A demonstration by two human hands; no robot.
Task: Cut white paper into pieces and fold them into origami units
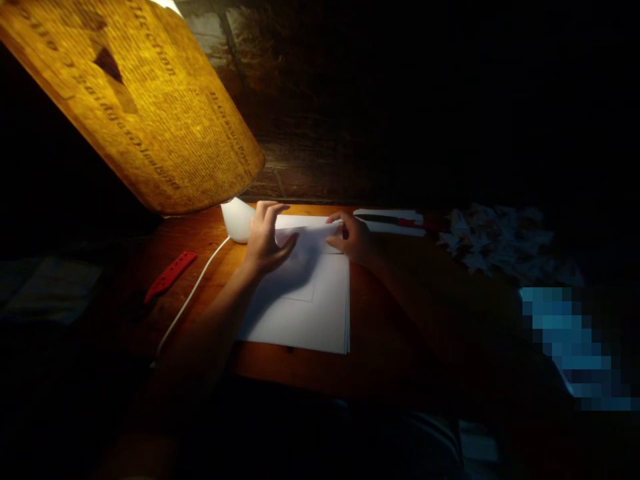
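A stack of white paper sheets (pixel 320 327) lies under the lamp, with faint rectangular lines on its upper sheet. Over its upper left part, my left hand (pixel 265 240) is open, thumb and fingers curved apart. My right hand (pixel 356 239) is at the upper right edge of the paper, its thumb and index finger apart. Between the hands lies a smaller white piece of paper (pixel 313 237); whether the right fingertips touch it is hard to see. My left hand casts a dark shadow across the sheets.
A lamp with a yellow printed shade (pixel 150 113) leans in from the upper left, on a white base (pixel 237 220) with a white cord (pixel 193 293). A red slotted piece (pixel 170 277) lies left. A dark-bladed knife (pixel 390 219) rests at right, near crumpled pale scraps (pixel 495 240).
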